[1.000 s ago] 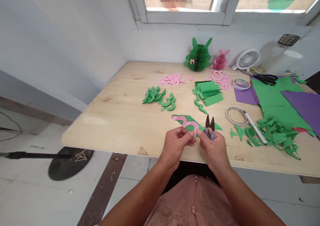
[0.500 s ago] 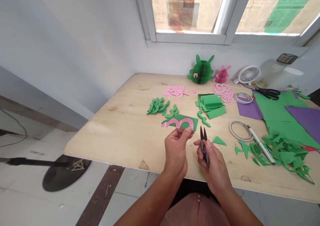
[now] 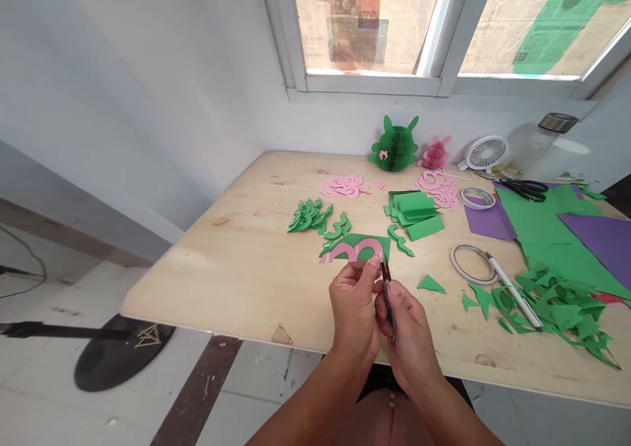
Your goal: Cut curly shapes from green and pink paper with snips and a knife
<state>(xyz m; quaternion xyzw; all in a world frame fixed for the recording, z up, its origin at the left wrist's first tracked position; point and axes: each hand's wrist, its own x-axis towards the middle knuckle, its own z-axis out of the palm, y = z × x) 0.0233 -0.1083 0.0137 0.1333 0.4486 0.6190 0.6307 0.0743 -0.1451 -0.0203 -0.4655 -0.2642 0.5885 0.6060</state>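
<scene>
My left hand pinches a green paper piece together with a curved pink paper shape lying over it. In my right hand is a small pair of scissors, dark blades pointing up. Those blades are at the right edge of the green paper, close to my left thumb; whether they are cutting into it I cannot tell. Wavy green cut-outs lie in a pile beyond my left hand. Just past the held paper rests another wavy green cut-out.
Folded green papers and pink cut-outs lie farther back. Green scraps, a white pen and tape rolls are at right. By the wall stand a green paper figure, a fan and a bottle.
My right hand has moved left with the scissors, bringing the blades up to the paper's right edge. The blades, apart before, now look closer together. The view has shifted slightly.
</scene>
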